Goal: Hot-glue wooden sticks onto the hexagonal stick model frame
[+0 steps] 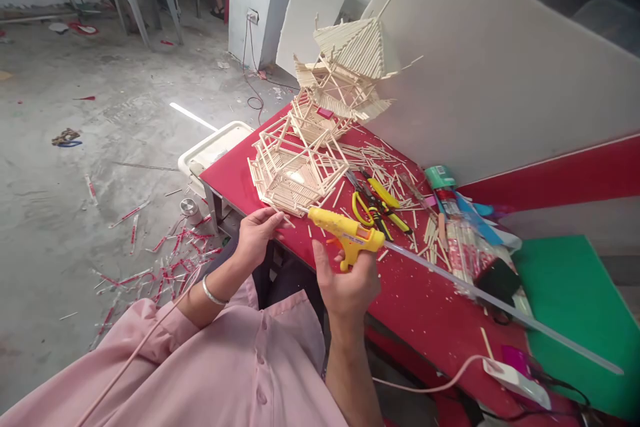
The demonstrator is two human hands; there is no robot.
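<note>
Two hands busy | I'm watching right hand gripping glue gun, long axis running leftward | left hand pinching thin stick (hard to see) just off the nozzle | stick model sitting beyond fingertips

Surface: red table, littered with short offcuts | far end: tiered stick model standing on it | middle: loose sticks, yellow-handled cutters | right: green-capped tube, wrapped stick bundles, black block, green sheet | near edge: white power strip | long clear rod running diagonally.
</note>
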